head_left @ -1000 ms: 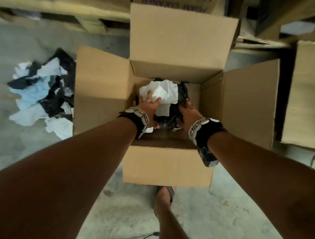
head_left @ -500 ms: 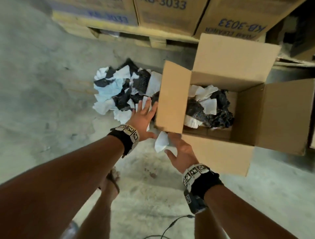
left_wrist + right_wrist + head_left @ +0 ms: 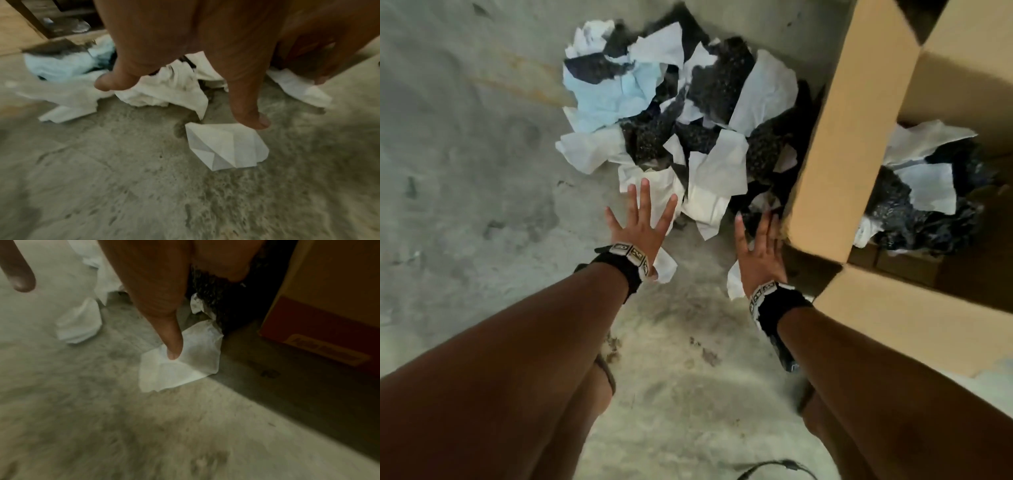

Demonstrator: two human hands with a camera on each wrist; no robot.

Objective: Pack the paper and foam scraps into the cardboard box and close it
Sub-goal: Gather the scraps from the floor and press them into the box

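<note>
A heap of white paper and black foam scraps lies on the concrete floor left of the open cardboard box, which holds more scraps. My left hand hovers with fingers spread over the near edge of the heap, holding nothing. My right hand is flat and empty beside the box's left flap, over black foam. One loose white paper piece lies under my left hand. Another white piece lies under my right hand.
The box's near flap hangs out toward me on the right. My legs and a sandalled foot stand on the bare concrete below the hands. A dark cable lies at the bottom edge.
Both hands left the box, empty, and swung left and down to the floor heap. The view followed them, so the box now sits at the right edge.
</note>
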